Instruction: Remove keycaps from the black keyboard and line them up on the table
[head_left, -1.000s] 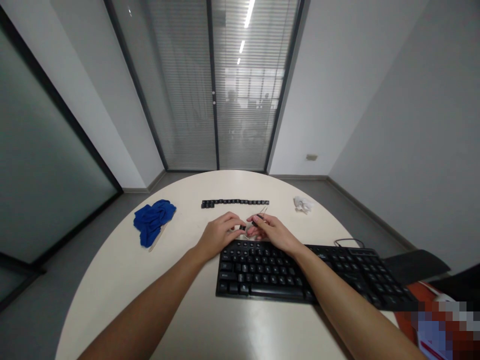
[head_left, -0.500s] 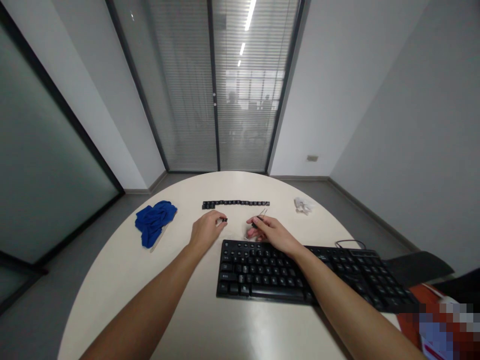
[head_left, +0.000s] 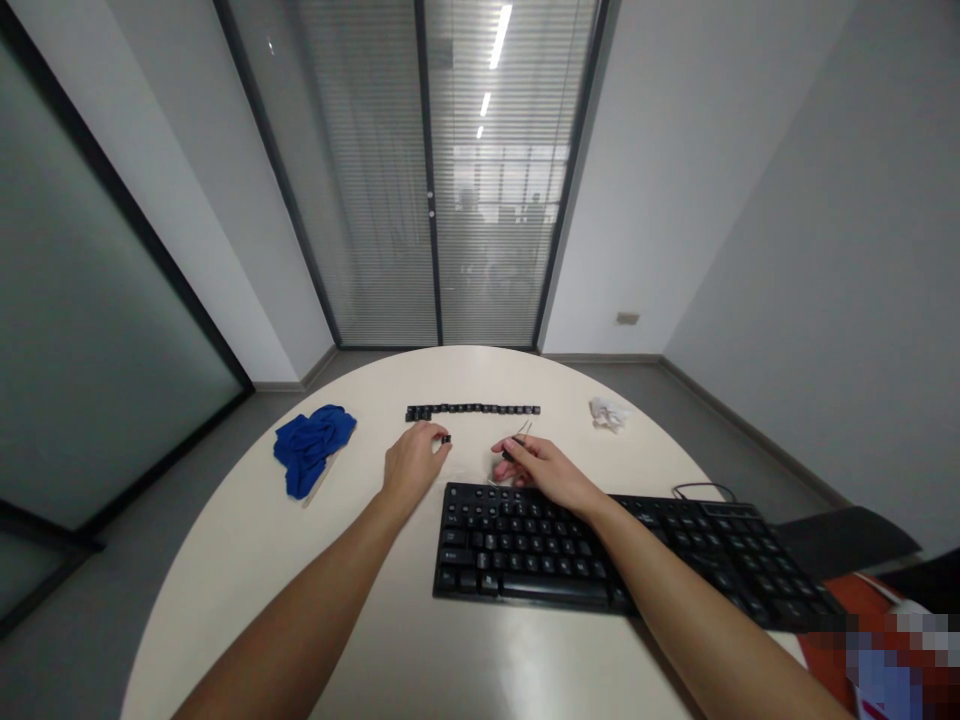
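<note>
My left hand [head_left: 414, 460] pinches a small black keycap [head_left: 446, 439] between thumb and fingertips, just above the tabletop. In my right hand [head_left: 551, 468] is a keycap puller with a black handle [head_left: 511, 452]; its thin wires [head_left: 527, 428] stick out beyond the fingers. Below both hands lies a black keyboard [head_left: 525, 540], and my right forearm crosses over it, hiding part of its keys. Behind the hands, a row of loose black keycaps [head_left: 480, 408] runs along the table, with a few more in a short second row at its left end.
A crumpled blue cloth [head_left: 311, 450] lies on the left of the round cream table [head_left: 390, 640]. Some crumpled white material [head_left: 609, 413] sits at the right. The keyboard's cable [head_left: 705, 488] curls behind it. Beside the table's right edge is a dark chair [head_left: 840, 535].
The left hand with its keycap has shifted very slightly left. The right hand keeps its hold on the keycap puller. The camera view has tilted a little.
</note>
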